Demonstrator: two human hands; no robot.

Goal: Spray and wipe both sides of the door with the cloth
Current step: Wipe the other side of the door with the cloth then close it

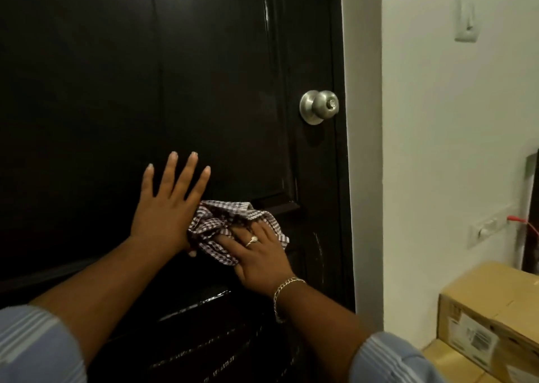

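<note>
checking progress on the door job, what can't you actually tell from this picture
Head view only:
- Other side of the door: faces away from the camera.
- Spray bottle: not in frame.
- Right hand fingertips: buried in the cloth.
- Left hand thumb: mostly behind the cloth.
- Box label: too small, cut by the edge.

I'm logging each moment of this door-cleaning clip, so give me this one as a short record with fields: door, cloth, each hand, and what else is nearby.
door: black panelled door, shut against its frame, steel knob on its right side
cloth: checked cloth, bunched, against the door below the knob
left hand: left hand flat on the door, fingers spread, beside the cloth
right hand: right hand presses the cloth to the door; ring and bracelet worn
spray bottle: not in view
nearby: cardboard box at lower right, white wall with a switch
</note>
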